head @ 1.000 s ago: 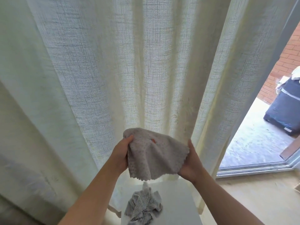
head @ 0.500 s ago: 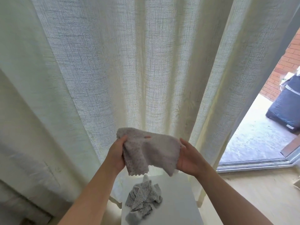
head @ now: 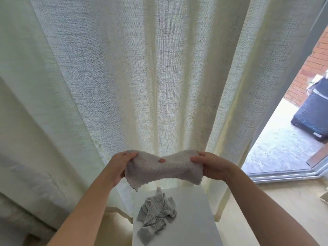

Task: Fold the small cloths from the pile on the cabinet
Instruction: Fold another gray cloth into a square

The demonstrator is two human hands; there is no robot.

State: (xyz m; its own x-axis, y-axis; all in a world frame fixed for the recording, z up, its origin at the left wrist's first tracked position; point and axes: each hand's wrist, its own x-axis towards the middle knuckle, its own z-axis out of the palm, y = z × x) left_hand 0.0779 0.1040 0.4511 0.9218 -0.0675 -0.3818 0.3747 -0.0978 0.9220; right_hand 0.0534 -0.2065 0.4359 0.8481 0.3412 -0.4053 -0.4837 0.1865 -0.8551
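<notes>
Backdrop: curtain [head: 159,68]; pile [head: 156,212] on surface [head: 195,221].
Left grip [head: 119,166]: clamped on cloth [head: 165,170].
Right grip [head: 213,166]: clamped on its other end.

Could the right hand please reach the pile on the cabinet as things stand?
Probably yes: the pile lies uncovered just below, nothing between; but the right hand grips the held cloth and must release first.

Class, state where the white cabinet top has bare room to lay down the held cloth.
Bare: the right half of the cabinet top, between the pile and the right edge. Crowded: the left half, where the pile reaches nearly to the left edge.
</notes>
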